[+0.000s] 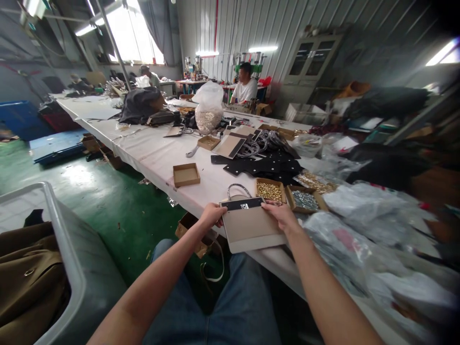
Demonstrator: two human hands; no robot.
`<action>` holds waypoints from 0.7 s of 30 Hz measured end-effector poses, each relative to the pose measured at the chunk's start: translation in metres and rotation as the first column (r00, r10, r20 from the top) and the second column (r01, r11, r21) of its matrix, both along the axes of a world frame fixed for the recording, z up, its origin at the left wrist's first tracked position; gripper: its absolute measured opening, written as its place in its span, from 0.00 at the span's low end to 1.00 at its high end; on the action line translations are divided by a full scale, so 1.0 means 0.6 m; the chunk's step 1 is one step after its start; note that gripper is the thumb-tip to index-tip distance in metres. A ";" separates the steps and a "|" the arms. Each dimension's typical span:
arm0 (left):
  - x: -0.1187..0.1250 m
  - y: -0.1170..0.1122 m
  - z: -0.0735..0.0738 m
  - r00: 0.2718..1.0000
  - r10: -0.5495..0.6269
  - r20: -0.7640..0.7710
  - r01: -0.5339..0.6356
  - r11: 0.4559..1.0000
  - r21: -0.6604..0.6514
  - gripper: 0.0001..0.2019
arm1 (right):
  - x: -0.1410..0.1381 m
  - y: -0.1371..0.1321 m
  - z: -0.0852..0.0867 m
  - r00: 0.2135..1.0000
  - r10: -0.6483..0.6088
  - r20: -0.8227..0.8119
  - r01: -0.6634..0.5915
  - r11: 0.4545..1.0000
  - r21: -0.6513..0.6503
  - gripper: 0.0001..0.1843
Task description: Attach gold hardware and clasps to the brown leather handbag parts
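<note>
A beige bag panel (253, 227) with a black strip along its top and a grey loop handle (239, 189) is held up at the table's near edge. My left hand (212, 215) pinches its upper left corner. At the upper right, my right hand (281, 215) grips the same panel, thumb on the black strip. A small white label shows on the strip between my hands. Just beyond the panel stand a cardboard box of gold-coloured metal pieces (269, 190) and a cardboard box of silver-coloured ones (304, 200).
Black punched pieces (266, 165), more panels (229, 145) and grey handles lie farther up the white table (151, 158). A shallow cardboard box (186, 175) sits left. Plastic bags (366, 206) crowd the right. A grey bin (86, 278) stands lower left. A person (245, 88) sits across.
</note>
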State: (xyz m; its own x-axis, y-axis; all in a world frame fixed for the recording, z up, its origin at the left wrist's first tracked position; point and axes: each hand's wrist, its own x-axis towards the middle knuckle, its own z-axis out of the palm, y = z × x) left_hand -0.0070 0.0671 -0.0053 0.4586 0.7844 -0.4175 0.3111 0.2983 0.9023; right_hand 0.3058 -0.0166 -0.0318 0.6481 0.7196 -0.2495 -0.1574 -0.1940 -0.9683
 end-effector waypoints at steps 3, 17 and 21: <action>-0.006 0.003 0.003 1.000 -0.015 -0.004 0.015 1.000 -0.013 0.14 | 0.007 0.001 -0.009 1.000 0.024 -0.003 -0.024 1.000 0.004 0.24; -0.005 0.027 0.013 0.986 0.044 -0.158 -0.011 0.979 0.205 0.11 | 0.022 -0.011 -0.017 0.993 0.068 0.098 -0.061 0.996 -0.069 0.31; -0.006 0.043 0.008 0.989 0.037 -0.145 -0.018 0.991 0.133 0.11 | 0.026 -0.022 -0.007 0.964 0.029 0.266 -0.003 0.995 -0.098 0.37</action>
State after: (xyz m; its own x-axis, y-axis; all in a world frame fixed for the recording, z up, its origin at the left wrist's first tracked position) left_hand -0.0108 0.0928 -0.0003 0.3776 0.8481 -0.3717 0.4364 0.1911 0.8792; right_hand 0.3214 -0.0296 -0.0361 0.6893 0.7113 -0.1377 0.1076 -0.2884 -0.9514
